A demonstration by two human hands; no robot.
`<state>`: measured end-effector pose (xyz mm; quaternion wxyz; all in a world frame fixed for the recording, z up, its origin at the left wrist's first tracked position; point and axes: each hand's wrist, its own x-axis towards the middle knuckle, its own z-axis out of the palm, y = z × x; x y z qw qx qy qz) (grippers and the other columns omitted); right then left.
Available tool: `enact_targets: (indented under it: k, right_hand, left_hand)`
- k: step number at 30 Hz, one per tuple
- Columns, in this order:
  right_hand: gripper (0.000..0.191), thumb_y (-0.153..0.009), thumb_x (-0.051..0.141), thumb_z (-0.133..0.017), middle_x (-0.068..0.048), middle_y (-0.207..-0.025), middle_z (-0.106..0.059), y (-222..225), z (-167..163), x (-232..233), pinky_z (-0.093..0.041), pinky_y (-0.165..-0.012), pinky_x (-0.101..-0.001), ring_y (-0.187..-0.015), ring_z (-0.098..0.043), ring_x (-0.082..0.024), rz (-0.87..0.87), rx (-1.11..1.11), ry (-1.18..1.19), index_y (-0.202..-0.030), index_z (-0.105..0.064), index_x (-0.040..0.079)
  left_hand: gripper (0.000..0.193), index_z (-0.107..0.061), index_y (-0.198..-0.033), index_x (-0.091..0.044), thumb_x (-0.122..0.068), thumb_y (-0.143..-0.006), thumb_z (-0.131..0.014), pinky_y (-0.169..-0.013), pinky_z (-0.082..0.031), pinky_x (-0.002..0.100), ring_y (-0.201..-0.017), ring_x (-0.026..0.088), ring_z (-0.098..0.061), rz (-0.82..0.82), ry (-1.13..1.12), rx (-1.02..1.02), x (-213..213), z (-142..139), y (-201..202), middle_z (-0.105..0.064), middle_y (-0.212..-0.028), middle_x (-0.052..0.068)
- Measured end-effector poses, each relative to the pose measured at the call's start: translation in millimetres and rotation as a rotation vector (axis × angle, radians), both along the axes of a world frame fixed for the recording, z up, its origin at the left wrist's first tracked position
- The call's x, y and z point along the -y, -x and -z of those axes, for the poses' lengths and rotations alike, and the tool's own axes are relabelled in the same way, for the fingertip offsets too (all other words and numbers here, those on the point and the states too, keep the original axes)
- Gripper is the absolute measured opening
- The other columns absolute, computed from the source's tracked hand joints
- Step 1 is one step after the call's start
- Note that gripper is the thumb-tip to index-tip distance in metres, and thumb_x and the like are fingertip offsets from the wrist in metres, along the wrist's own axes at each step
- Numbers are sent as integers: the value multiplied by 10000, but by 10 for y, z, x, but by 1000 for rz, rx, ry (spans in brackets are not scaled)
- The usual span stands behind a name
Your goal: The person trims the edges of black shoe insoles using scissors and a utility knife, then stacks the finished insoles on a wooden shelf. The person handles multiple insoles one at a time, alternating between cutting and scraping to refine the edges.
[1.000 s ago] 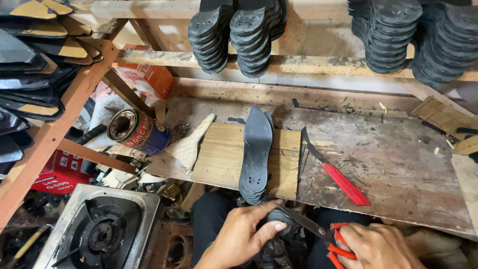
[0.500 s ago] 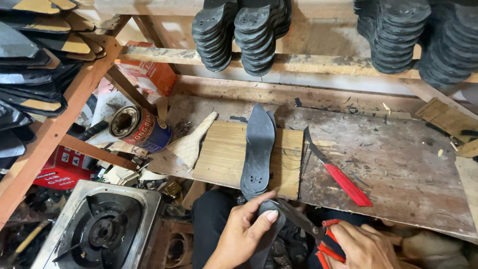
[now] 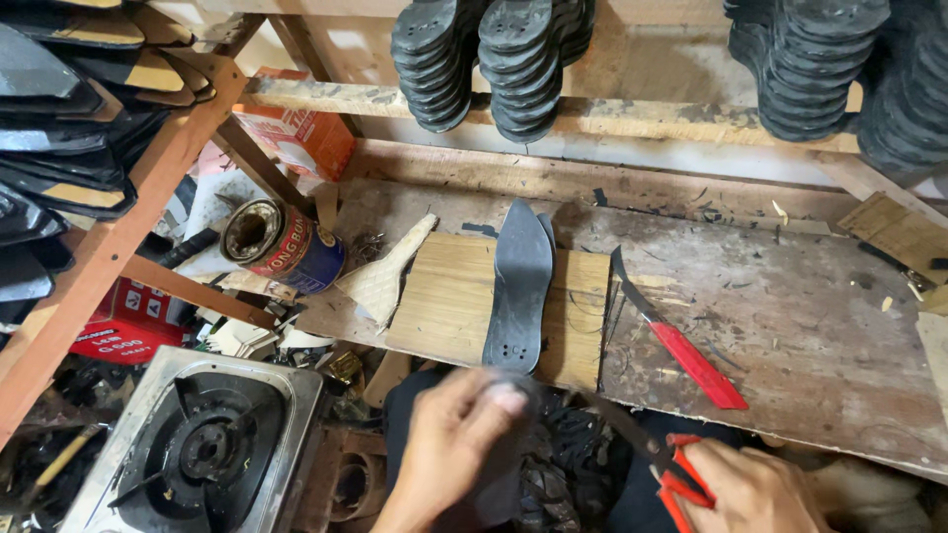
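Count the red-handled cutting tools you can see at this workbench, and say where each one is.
2. A knife lies on the bench right of the wooden board. The scissors are in the right hand. Clutter may hide others.

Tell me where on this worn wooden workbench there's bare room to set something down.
Most bare room is on the worn wooden workbench, right of the red-handled knife. A narrower strip runs behind the pale plywood board carrying the dark shoe sole. The left end is crowded by the tipped glue can and scraps.
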<state>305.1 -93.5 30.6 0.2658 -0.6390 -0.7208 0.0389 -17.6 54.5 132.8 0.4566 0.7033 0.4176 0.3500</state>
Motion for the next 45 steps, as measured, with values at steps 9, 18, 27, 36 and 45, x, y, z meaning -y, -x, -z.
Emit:
enact_targets:
  k: [9,18,27,36,45]
  right_hand:
    - [399,-722,490,-874,-29,-749,-718,318,-244,-126,-596,-696,-341,-668,-727,-182,389,-122,441,-975,-745,209]
    - [461,-657,399,-853,7,-1100,-778,534,-194,-155,-586,-718,-372,-739,-762,-244,33,-83,316,-1056,-748,193]
    - [334,-796,469,-817,58,-865,-788,378,296,-29,-597,-675,-306,-686,-790,-138,-15,-8,288,-1029,-764,235]
    - [373,-721,366,-796,-35,-892,-796,428,-53,-113,-606,-642,-353,-689,-792,-211,-55,-106,318,-1044,-758,182]
    - [400,-729,588,-796,-83,-754,-745,430,-264,-165,-569,-602,-429,-634,-744,-288,167,-95,153,-840,-736,208]
  left_hand:
    - [387,-580,-1246,48,60,-882,-713,-843,-553,355,-918,188,-691,-82,448,929,6,251,8,-721,-1031,106]
    - [459,-574,-1273,23,66,-840,-722,-845,-549,362,-962,205,-691,-103,559,967,225,536,-115,-729,-1100,137]
    - [445,-584,-1241,33,65,-830,-753,-954,-550,405,-1053,226,-687,-41,557,912,306,702,-106,-719,-1146,140]
    - [486,-573,-1271,26,81,-822,-749,-974,-534,421,-1101,253,-673,-40,644,877,355,611,-128,-697,-1211,163]
    - [898,-294,-1531,-157,-186,-775,-777,-784,-540,384,-849,180,-614,-154,563,1025,111,427,61,-587,-987,53]
